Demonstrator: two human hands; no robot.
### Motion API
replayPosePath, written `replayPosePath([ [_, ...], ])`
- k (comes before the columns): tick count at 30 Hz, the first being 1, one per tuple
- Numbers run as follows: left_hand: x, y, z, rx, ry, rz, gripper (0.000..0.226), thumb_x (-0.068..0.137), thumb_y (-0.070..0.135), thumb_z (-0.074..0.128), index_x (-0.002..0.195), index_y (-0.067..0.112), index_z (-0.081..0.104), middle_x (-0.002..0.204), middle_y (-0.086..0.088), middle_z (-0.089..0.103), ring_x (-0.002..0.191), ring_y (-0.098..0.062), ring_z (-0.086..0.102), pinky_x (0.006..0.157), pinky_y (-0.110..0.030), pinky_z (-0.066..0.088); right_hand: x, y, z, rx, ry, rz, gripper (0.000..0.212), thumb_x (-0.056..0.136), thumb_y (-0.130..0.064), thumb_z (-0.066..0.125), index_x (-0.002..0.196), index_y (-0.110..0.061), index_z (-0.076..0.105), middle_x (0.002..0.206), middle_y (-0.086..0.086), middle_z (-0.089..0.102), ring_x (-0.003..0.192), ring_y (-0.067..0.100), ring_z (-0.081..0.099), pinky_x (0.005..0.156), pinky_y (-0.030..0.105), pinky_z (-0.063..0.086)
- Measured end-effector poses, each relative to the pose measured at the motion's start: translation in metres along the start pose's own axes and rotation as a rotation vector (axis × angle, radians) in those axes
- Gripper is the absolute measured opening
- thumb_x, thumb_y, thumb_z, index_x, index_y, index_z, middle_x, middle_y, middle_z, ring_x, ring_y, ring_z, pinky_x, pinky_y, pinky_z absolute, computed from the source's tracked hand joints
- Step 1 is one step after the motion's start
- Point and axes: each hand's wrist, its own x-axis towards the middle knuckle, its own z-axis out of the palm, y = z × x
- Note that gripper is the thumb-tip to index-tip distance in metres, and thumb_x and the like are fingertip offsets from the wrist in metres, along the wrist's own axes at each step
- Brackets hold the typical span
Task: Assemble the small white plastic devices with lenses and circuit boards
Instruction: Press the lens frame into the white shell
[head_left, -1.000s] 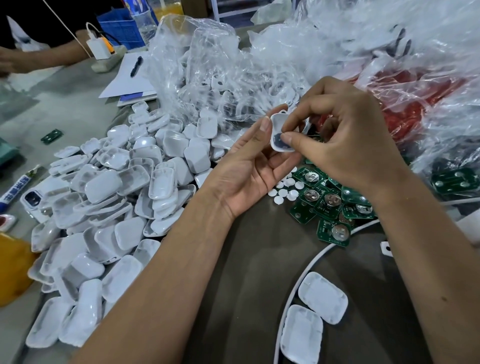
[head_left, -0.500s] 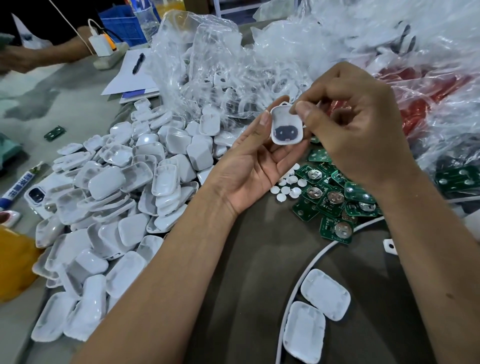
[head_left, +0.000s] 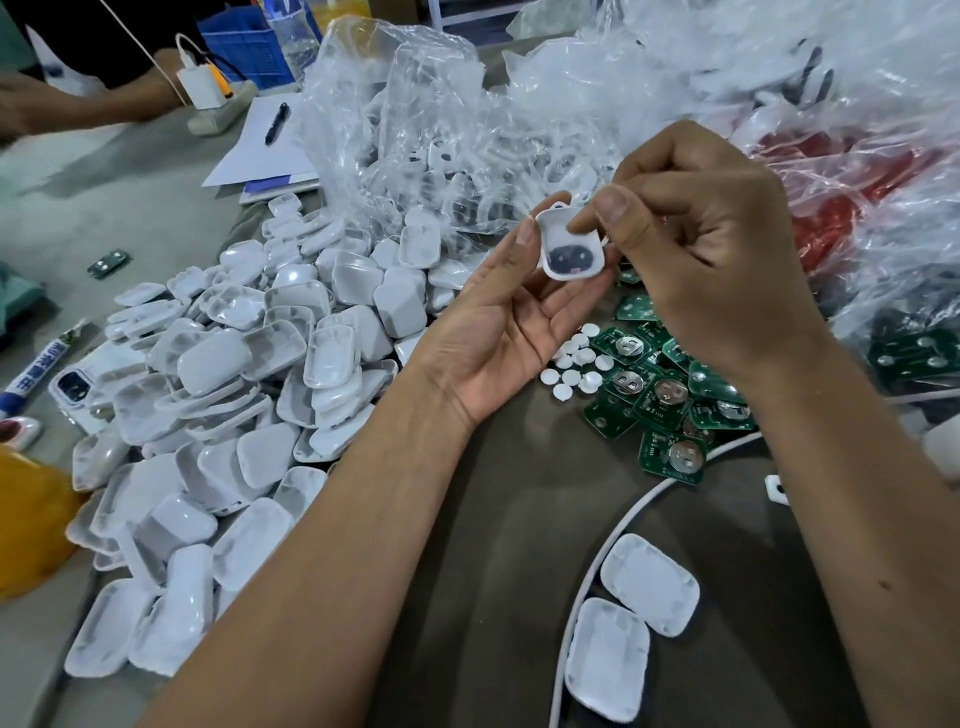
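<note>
A small white plastic shell (head_left: 570, 248) with a dark lens window faces me above the table. My left hand (head_left: 509, 322) holds it from below, fingertips along its left edge and under it. My right hand (head_left: 711, 244) pinches its upper right edge between thumb and fingers. Beneath the hands lie several round white lenses (head_left: 576, 364) and a heap of green circuit boards (head_left: 670, 400) with coin cells. A large pile of white shell halves (head_left: 249, 384) covers the table to the left.
Two white shells (head_left: 631, 623) lie near the front right inside a loop of white cable (head_left: 597, 566). Clear plastic bags (head_left: 467, 114) of parts fill the back. Paper with a pen (head_left: 275, 124), a marker (head_left: 36, 369) and another person's arm (head_left: 78, 104) are at the far left.
The shell has turned from edge-on so its lens window faces me, and both hands have lifted it slightly. My right thumb has shifted to its upper right edge.
</note>
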Motion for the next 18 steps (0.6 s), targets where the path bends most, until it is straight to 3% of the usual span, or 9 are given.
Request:
replayPosePath([
  [4, 0.0012, 0.0024, -0.0007, -0.074, -0.008, 0.063, 0.042, 0.088, 0.013, 0.065, 0.129, 0.003, 0.062, 0.123, -0.025, 0.066, 0.108, -0.036, 0.071, 0.096, -0.042, 0.059, 0.0009, -0.0013, -0.002, 0.055, 0.005, 0.063, 0.027, 0.102, -0.04, 0.063, 0.107, -0.015, 0.073, 0.096, 0.005, 0.07, 0.088, 0.021, 0.066, 0.078, 0.04, 0.056],
  [7, 0.0005, 0.0032, -0.0014, -0.062, -0.011, 0.097, 0.034, 0.085, 0.007, 0.066, 0.119, 0.002, 0.07, 0.122, -0.026, 0.066, 0.112, -0.035, 0.068, 0.101, -0.045, 0.055, 0.0003, 0.0011, 0.0006, 0.066, -0.069, 0.152, 0.044, 0.09, -0.053, 0.074, 0.116, -0.017, 0.069, 0.098, -0.003, 0.071, 0.084, 0.011, 0.067, 0.073, 0.03, 0.058],
  [11, -0.0016, 0.0038, -0.0041, 0.023, -0.019, 0.139, 0.032, 0.09, 0.001, 0.06, 0.121, 0.007, 0.067, 0.104, -0.013, 0.076, 0.1, -0.023, 0.074, 0.097, -0.037, 0.057, 0.0011, 0.0049, 0.0006, 0.044, -0.077, 0.168, 0.06, 0.076, -0.057, 0.085, 0.12, -0.019, 0.07, 0.1, -0.01, 0.072, 0.086, 0.009, 0.069, 0.072, 0.016, 0.054],
  [14, -0.0026, 0.0048, -0.0037, 0.067, -0.008, 0.152, 0.034, 0.09, -0.003, 0.058, 0.12, 0.01, 0.069, 0.099, -0.007, 0.076, 0.094, -0.019, 0.074, 0.096, -0.035, 0.056, 0.0014, 0.0072, -0.0008, 0.02, -0.087, 0.149, 0.063, 0.073, -0.055, 0.087, 0.122, -0.019, 0.07, 0.103, -0.01, 0.073, 0.09, 0.008, 0.07, 0.073, 0.013, 0.051],
  [18, -0.0029, 0.0041, -0.0029, 0.11, -0.002, 0.17, 0.038, 0.083, -0.006, 0.061, 0.111, 0.013, 0.077, 0.108, -0.008, 0.069, 0.1, -0.02, 0.071, 0.094, -0.037, 0.059, 0.0017, 0.0071, -0.0028, 0.02, -0.069, 0.12, 0.059, 0.075, -0.049, 0.087, 0.123, -0.02, 0.07, 0.104, -0.009, 0.073, 0.095, 0.009, 0.07, 0.075, 0.016, 0.054],
])
